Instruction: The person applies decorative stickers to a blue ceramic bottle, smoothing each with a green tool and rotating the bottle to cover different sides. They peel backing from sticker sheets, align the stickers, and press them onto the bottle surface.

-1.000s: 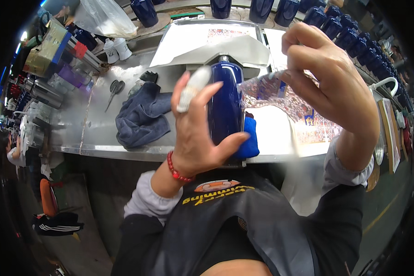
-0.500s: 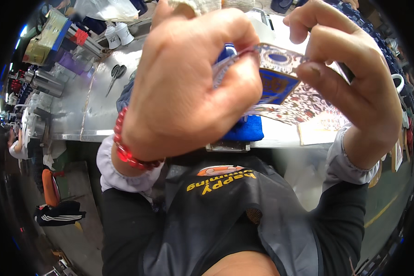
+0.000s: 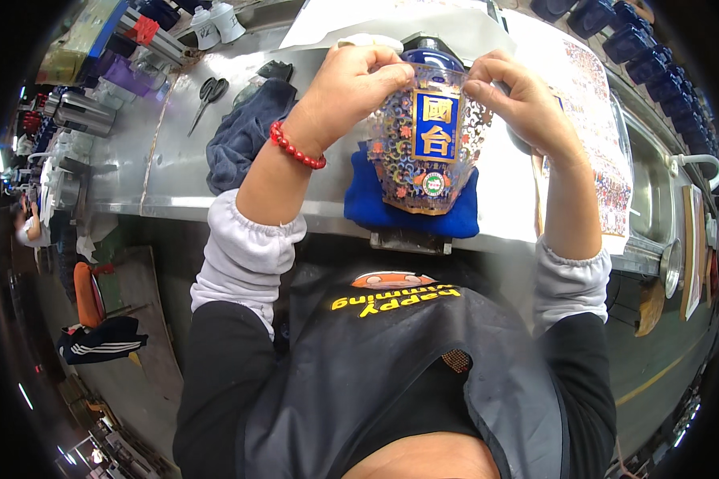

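A patterned decal film with scrolls, flowers and a gold-edged blue panel is stretched between my hands at its top corners. My left hand, with a red bead bracelet on its wrist, pinches the upper left corner. The upper right corner is between the thumb and fingers of my right hand. Directly behind the film is a dark blue bottle, its shoulder showing above the film's top edge; the film hides most of its body. Under them lies a bright blue cloth at the table's front edge.
Left on the metal table are black-handled scissors and a crumpled grey-blue cloth. Printed sheets lie right, beside a sink. Several blue bottles line the far right; white bottles stand far left.
Both hands have moved away from my head, down toward the table. The film, curled and close up before, is now spread flat over the bottle.
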{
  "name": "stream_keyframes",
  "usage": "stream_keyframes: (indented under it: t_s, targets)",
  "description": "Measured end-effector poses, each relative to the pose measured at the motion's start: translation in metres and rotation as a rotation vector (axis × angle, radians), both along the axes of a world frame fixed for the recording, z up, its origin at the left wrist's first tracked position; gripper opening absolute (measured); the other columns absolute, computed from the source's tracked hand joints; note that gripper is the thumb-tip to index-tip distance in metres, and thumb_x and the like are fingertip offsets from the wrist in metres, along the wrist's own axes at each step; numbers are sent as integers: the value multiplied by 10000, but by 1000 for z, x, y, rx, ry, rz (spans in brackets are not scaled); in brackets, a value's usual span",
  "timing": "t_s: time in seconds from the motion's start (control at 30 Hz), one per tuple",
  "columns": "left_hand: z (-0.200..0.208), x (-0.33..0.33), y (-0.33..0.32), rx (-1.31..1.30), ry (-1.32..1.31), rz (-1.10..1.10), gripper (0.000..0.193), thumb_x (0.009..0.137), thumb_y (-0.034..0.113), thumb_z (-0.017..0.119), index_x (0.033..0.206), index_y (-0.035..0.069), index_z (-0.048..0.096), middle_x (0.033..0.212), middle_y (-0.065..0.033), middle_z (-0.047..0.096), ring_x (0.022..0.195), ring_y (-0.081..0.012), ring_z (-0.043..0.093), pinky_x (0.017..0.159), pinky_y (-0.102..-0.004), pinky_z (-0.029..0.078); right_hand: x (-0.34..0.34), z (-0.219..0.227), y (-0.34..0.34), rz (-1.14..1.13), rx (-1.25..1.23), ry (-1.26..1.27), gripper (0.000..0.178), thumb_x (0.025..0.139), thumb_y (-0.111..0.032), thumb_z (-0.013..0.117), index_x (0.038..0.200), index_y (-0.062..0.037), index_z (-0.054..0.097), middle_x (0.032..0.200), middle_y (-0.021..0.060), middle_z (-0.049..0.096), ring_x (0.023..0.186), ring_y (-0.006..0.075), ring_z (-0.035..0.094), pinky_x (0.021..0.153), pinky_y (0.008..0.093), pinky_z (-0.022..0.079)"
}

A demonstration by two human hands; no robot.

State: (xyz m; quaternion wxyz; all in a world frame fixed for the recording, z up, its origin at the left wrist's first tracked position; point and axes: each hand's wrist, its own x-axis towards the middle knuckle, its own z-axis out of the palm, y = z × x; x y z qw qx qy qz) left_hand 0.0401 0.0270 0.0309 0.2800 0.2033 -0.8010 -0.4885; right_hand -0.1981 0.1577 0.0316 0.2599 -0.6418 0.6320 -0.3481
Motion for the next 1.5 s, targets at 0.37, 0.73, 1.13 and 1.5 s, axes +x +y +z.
stream_keyframes:
  t_s: [0.37,0.73,1.13,1.5]
  targets:
    - [-14,-4,-9,334,-8,-16,230,1012,235,647,925,31,710,822,40,619,740,-52,494,676,-225,404,3,-13,-7,-31,-101,-242,248,1038,-235,642,934,-10,641,1005,30,595,834,103,567,711,250,484]
    - [-28,-16,-13,279,84,69,301,1007,299,668,859,39,704,708,15,591,648,-65,529,674,-241,441,7,-13,-12,-96,-130,-239,256,1024,-207,653,883,5,632,1024,80,581,793,128,598,678,267,511]
    - [-32,-10,1,-199,118,374,326,1052,308,575,1165,22,681,1107,-104,665,1025,-211,587,1020,-379,359,12,-22,-4,-327,-433,187,180,1016,-138,633,1118,9,657,1174,113,616,1074,232,583,894,322,478]
    - [-45,10,38,-503,-7,136,801,1022,595,491,1529,-24,445,1511,-224,515,1471,-353,349,1245,-463,124,42,-41,29,-172,-334,73,576,971,-332,697,1456,-51,565,1477,212,446,1170,336,567,997,416,509]
